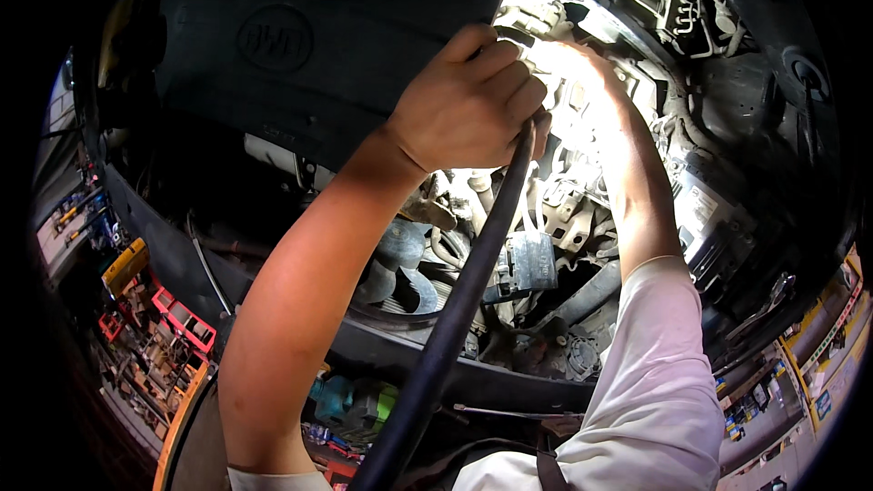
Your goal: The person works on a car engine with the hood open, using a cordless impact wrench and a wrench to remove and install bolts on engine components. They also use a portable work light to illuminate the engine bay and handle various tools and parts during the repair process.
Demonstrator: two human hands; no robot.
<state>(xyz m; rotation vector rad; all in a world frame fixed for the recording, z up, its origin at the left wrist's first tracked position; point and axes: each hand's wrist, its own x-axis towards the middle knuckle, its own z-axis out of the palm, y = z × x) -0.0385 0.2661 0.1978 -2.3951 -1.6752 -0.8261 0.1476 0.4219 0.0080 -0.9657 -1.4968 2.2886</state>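
Observation:
My left hand (468, 105) is closed in a fist over the engine bay. Its thumb side wraps the narrow upper end of a long black bar (455, 318), which slants down toward me and looks thicker near the lower edge. Beside it, my right hand (573, 64) reaches deep among the engine parts. Strong glare washes out that hand, and its fingers cannot be made out. A dark plastic engine cover (273, 82) lies left of my hands. Below them is a small dark rectangular box (530, 261) amid brackets and hoses.
A black fan (396, 264) sits at the front of the bay. A silvery boxed unit (709, 205) stands right of my forearm. The car's dark front edge (364, 350) crosses below. Tools and a red tray (185, 320) are at the lower left, with shelving at the lower right.

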